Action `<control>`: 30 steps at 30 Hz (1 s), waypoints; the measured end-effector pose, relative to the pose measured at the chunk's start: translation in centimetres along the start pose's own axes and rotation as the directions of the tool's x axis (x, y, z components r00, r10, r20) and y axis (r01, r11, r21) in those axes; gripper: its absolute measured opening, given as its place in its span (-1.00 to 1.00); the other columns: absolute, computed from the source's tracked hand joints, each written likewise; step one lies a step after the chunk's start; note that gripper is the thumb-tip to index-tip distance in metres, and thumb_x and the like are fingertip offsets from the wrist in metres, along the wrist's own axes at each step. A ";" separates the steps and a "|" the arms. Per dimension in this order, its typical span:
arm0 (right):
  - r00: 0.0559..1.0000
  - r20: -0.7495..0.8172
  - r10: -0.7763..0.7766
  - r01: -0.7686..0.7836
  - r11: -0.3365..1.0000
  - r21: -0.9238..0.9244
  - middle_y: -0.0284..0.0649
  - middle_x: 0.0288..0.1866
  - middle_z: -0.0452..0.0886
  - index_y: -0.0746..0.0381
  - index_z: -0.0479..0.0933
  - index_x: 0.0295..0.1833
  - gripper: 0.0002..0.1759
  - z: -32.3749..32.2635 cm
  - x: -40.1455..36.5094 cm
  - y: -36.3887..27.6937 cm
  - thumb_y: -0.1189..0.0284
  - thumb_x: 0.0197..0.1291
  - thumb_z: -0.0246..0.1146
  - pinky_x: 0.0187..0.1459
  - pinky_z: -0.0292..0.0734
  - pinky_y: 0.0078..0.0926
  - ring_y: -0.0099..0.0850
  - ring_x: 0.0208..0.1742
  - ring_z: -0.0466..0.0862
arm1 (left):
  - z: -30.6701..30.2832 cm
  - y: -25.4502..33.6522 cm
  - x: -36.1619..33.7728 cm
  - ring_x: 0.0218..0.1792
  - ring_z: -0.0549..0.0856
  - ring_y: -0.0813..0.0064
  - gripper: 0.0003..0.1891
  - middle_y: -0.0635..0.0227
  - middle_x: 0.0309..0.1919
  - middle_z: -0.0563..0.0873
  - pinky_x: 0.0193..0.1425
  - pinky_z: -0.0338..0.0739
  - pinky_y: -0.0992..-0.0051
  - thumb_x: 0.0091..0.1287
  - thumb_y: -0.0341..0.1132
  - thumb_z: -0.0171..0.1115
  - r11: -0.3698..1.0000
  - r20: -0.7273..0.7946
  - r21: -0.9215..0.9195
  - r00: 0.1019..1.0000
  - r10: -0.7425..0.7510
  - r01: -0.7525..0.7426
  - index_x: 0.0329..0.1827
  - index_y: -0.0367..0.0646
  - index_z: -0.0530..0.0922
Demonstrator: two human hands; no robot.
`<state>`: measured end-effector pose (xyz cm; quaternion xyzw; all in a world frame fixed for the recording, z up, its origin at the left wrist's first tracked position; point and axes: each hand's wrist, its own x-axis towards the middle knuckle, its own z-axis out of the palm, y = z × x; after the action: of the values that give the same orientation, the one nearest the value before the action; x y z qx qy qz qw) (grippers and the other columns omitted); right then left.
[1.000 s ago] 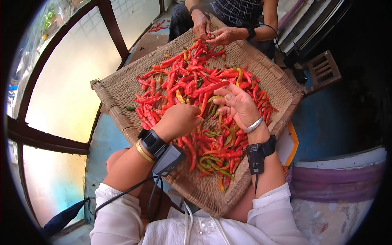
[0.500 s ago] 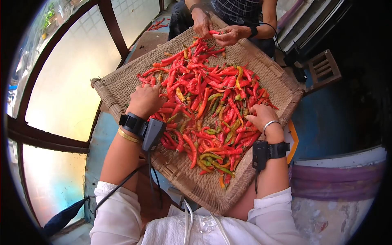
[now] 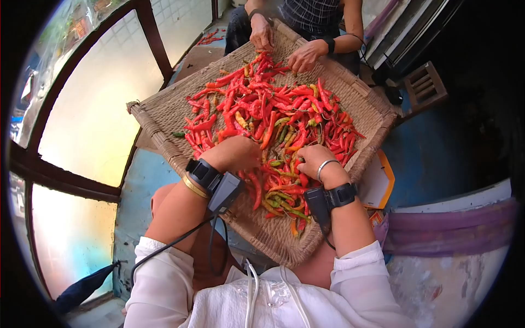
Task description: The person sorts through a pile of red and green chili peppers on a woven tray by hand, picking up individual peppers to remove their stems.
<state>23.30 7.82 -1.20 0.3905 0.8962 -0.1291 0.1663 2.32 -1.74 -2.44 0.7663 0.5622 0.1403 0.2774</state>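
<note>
A heap of chili peppers [image 3: 268, 117], mostly red with some green and yellow-orange ones, lies on a woven rope tray [image 3: 164, 117] with raised edges. My left hand [image 3: 239, 153] is low over the left-front of the heap, its fingers turned down, blurred and largely hidden. Close by on the right, my right hand [image 3: 315, 161] has its fingers curled down into the heap, closed on a red chili pepper [image 3: 303, 179]; the fingertips are partly hidden. Several green-yellow chilies [image 3: 284, 203] lie just in front of my hands.
Across the tray, another person's two hands [image 3: 306, 57] are at the heap's far end. More red chilies [image 3: 210, 37] lie on the floor behind. Framed windows [image 3: 87, 109] stand on the left. A small wooden stool [image 3: 425, 86] and a purple cloth [image 3: 454, 232] are on the right.
Both my hands have moved inward and toward me over the heap, closer together. The other person's hands have parted; the red chili they held is no longer visible in them.
</note>
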 end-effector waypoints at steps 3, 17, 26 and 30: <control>0.999 -0.052 0.002 0.000 1.000 0.028 -0.09 -0.23 0.60 0.15 0.56 -0.21 -0.78 -2.2 -2.7 -1.6 0.34 0.00 0.17 -0.06 0.47 -0.23 -0.14 -0.13 0.57 | 0.8 3.0 -0.7 -0.27 0.61 0.12 -0.75 0.11 -0.38 0.63 -0.18 0.48 0.25 0.01 -0.28 0.16 0.997 -0.035 0.069 0.999 -0.040 0.042 -0.28 -0.20 0.58; 0.961 -0.266 -0.081 0.172 0.925 0.338 -0.12 -0.31 0.59 0.18 0.57 -0.26 -0.78 1.3 -2.7 0.0 0.31 -0.04 0.25 -0.17 0.47 -0.28 -0.17 -0.21 0.58 | 3.6 4.2 0.7 -0.33 0.61 0.14 -0.80 0.08 -0.40 0.63 -0.22 0.47 0.31 0.05 -0.37 0.16 0.997 -0.098 -0.071 0.995 -0.007 0.000 -0.28 -0.26 0.57; 0.986 0.020 -0.164 0.159 0.975 0.153 -0.11 -0.18 0.57 0.05 0.47 -0.02 -0.56 0.8 -2.2 -0.7 0.30 -0.10 0.31 -0.08 0.44 -0.25 -0.16 -0.12 0.55 | -4.7 2.6 -2.4 -0.47 0.59 0.54 -0.88 0.39 -0.51 0.64 -0.37 0.46 0.51 0.14 -0.37 0.21 0.934 -0.087 -0.331 0.981 -0.171 0.133 -0.34 -0.25 0.58; 0.978 0.090 -0.189 0.169 0.967 0.193 -0.11 -0.17 0.58 0.13 0.48 -0.05 -0.60 1.1 -1.4 -0.9 0.28 -0.06 0.29 -0.04 0.43 -0.27 -0.18 -0.08 0.55 | -4.6 1.4 -1.0 -0.40 0.54 0.58 -0.61 0.34 -0.21 0.62 -0.29 0.47 0.52 0.18 -0.24 0.25 0.832 -0.373 -0.554 0.882 -0.288 0.037 0.00 -0.27 0.45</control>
<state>23.74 5.88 -1.51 0.3143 0.9016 -0.2471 0.1653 0.67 -1.73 2.18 0.5548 0.6136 0.4357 0.3548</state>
